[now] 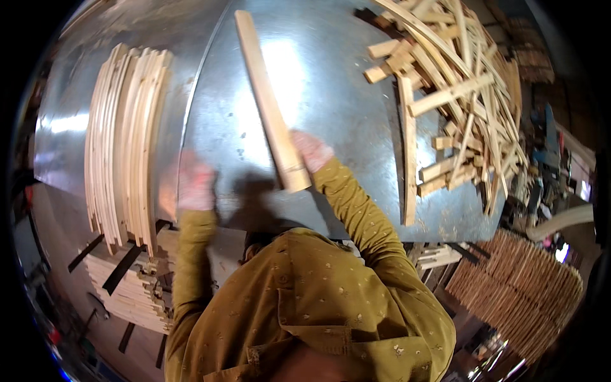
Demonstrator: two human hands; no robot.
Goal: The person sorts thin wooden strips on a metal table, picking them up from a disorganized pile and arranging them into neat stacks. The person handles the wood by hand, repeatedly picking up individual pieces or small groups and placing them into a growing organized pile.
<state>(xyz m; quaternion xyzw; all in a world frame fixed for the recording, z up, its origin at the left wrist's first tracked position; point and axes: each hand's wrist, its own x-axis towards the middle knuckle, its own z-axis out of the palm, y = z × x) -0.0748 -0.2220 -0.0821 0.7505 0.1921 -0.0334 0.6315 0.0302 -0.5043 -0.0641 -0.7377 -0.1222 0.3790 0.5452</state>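
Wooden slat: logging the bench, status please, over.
Right hand gripping the long wooden slat at its near end, over the metal table. Left hand blurred, empty by the look, near the stack of curved slats. Scrap wood pile off right, apart.

Metal tabletop (331, 83): sheet metal, grey, glossy, with bright glare patches, small dark specks and a visible seam.

Wooden slat (270, 102), above the tabletop at its middle: pale raw wood, smooth-sawn, matt; right hand (310, 151) on its near end.

Stack of curved strips (124, 137), on the tabletop's left side: the same light unfinished wood, matt, edges clean.

Scrap pile (458, 89), on the tabletop's right side: rough offcuts of pale wood, some splintery.

Left hand (196, 184), near the tabletop's front edge, blurred.

Sleeves and shirt (318, 305), below the tabletop: mustard woven cloth, matt, soft, small pale print.
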